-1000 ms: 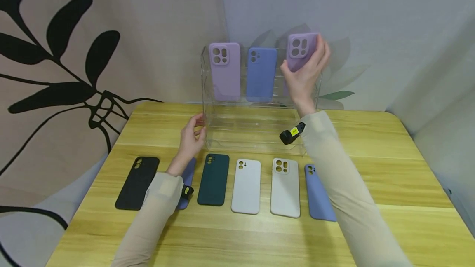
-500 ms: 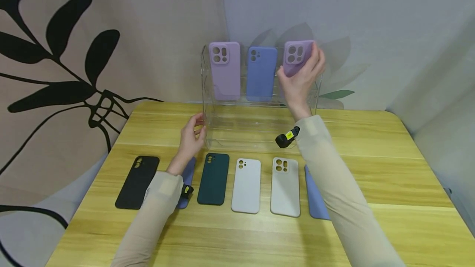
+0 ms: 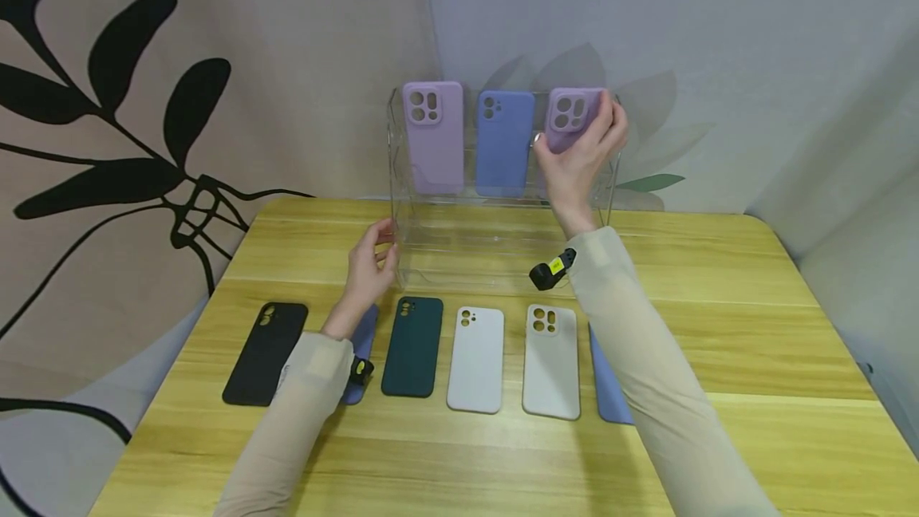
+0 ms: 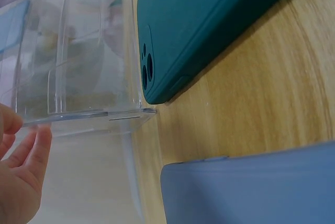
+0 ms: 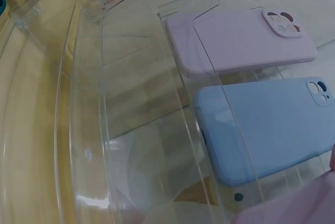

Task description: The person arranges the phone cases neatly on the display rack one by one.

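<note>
The fingers [image 3: 609,124] of the right hand [image 3: 577,174] are parted about the width of a purple case [image 3: 570,113], curled along its right edge with the thumb at the left edge; a hold by the edges probably suits it, since the camera cutouts are left uncovered and the back faces the person. That case is upright in the grasp, at the right end of the upper level of a clear rack [image 3: 467,200]; the hand hides its lower end from the head view, so I cannot tell whether it rests on the shelf. Just left of the right thumb a blue case [image 3: 505,146] leans in the rack, apart from the held one, and farther left stands a second purple case [image 3: 435,151], all with cutouts at the top, seemingly so that each back shows. The left hand [image 3: 368,271] has its fingers loosely bent, tips against the rack's left side, most likely to steady a light stand; I cannot tell whether they pinch the panel or only touch it. On the table [image 3: 754,341], a green case [image 3: 412,348] lies near the left fingers, toward the person, and another blue one [image 3: 368,332] is partly hidden under the left wrist. A white case [image 3: 476,361] and a cream case [image 3: 551,373] lie below the right fingers, toward the person, spaced apart, perhaps for easy picking.
</note>
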A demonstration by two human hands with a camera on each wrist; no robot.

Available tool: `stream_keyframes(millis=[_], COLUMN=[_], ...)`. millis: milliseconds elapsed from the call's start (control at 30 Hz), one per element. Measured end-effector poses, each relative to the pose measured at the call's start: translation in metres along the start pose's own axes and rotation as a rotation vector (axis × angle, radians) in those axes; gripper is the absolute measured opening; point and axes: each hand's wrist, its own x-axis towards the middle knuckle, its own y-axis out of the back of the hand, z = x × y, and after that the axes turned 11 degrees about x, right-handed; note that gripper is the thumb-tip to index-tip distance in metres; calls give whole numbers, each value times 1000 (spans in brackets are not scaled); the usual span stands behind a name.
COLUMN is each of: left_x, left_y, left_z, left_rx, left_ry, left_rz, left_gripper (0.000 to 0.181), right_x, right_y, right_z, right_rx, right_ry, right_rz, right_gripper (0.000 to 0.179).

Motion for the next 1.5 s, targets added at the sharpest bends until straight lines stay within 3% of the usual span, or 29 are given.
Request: stream_keyframes(millis=[400, 633, 1067, 1500], left_x=[0, 0, 0, -1], left_y=[0, -1, -1, -1], left_z=[-2, -1, -1, -1], left_rx=[-1, -2, 0, -4], left_ry=[-14, -21, -18, -6], left_rz=[15, 23, 24, 14], left_gripper=[35, 35, 35, 35], right_x=[0, -1, -10, -25], right_y=[1, 11, 39, 70], right_z=[0, 1, -6, -11], right_rx=[-48, -77, 50, 59], right_ry=[-2, 19, 13, -90], right_rz=[-4, -81, -150, -249], right_gripper=[80, 72, 70, 70])
